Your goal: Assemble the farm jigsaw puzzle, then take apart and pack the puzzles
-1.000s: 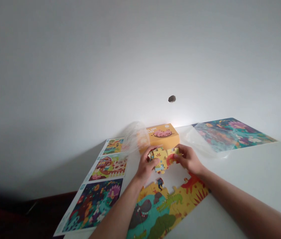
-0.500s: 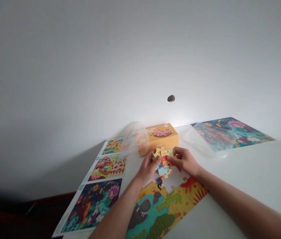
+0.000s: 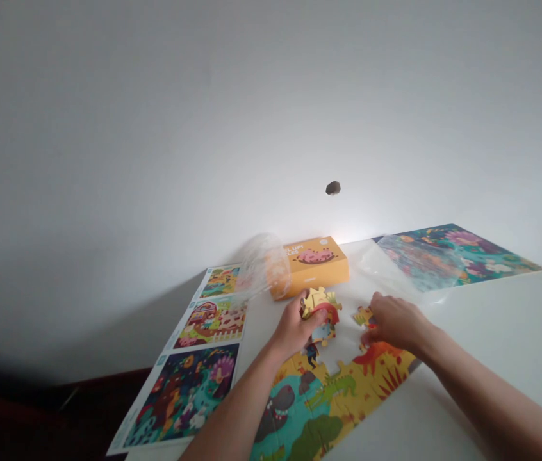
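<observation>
My left hand (image 3: 298,325) is closed around a small stack of puzzle pieces (image 3: 320,303), yellow, red and pale blue, held above the far left of the puzzle. With curled fingers my right hand (image 3: 398,322) grips a yellow and orange puzzle piece (image 3: 363,315) near the puzzle's far right edge; part of that piece is hidden by the fingers. Below both hands lies the partly joined puzzle (image 3: 326,410), showing a hippo in water, a green crocodile and an orange animal. A gap with white table shows along its far side.
An orange puzzle box (image 3: 316,262) stands by the wall, with a clear plastic bag (image 3: 264,266) against its left. A picture sheet (image 3: 175,358) lies at left. On the right, another plastic bag (image 3: 403,272) partly covers a finished dark-blue puzzle (image 3: 487,256). The wall has a hole (image 3: 333,187).
My right hand has moved right, away from the stack in my left hand, carrying one puzzle piece to the puzzle's far right. My left hand still holds the stack.
</observation>
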{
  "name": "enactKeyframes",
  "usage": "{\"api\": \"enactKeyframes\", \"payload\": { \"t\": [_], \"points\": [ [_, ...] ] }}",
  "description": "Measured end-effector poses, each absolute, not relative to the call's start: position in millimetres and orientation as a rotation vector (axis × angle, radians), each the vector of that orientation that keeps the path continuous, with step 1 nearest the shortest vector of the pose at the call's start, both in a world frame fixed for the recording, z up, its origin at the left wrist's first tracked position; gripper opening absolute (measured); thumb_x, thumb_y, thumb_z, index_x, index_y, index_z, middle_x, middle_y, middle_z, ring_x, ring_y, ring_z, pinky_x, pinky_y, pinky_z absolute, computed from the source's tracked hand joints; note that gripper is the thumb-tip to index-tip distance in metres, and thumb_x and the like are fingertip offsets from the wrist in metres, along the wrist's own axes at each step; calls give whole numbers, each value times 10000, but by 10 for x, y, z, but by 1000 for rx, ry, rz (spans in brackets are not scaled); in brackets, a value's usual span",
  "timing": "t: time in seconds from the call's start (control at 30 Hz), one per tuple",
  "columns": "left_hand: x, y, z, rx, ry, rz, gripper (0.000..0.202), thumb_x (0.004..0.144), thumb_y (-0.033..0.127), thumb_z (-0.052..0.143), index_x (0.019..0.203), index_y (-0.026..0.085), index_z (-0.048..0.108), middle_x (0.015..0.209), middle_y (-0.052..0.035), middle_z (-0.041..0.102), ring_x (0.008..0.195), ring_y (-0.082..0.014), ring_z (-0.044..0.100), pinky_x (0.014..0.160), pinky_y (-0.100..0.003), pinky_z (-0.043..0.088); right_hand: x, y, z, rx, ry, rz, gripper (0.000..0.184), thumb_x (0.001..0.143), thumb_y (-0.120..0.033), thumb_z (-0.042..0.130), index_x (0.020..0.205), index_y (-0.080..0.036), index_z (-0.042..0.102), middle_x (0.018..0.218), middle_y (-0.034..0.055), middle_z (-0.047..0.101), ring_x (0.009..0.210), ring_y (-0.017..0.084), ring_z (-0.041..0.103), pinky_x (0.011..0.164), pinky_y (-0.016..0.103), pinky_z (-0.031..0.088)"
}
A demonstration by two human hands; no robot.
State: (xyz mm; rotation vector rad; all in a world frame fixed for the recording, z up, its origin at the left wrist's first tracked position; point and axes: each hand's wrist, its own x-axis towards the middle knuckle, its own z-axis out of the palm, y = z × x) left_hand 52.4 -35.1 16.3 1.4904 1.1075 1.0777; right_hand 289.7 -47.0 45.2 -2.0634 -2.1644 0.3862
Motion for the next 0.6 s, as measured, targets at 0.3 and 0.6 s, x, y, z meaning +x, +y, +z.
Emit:
{"api": "enactKeyframes", "payload": {
  "t": [0.3, 0.6],
  "points": [
    [514, -342, 165, 1573, 1089, 1125, 318, 791, 363, 683, 1036, 171, 613, 925, -47, 693, 831, -192, 632, 757, -271, 492, 2870, -335, 375, -1940, -2169, 477, 279, 688, -463, 713, 729, -191, 663, 801, 105, 698, 750, 243, 662, 583, 283, 371],
    [535, -330, 186, 1569, 1118, 1193, 310, 805, 313, 660, 1074, 171, 602, 965, -54, 697, 860, -199, 642, 775, -286, 492, 2754, -229, 532, -1635, -1991, 553, 377, 895, -509, 456, 697, -202, 545, 662, 37, 639, 572, 153, 541, 528, 255, 332]
  ]
}}
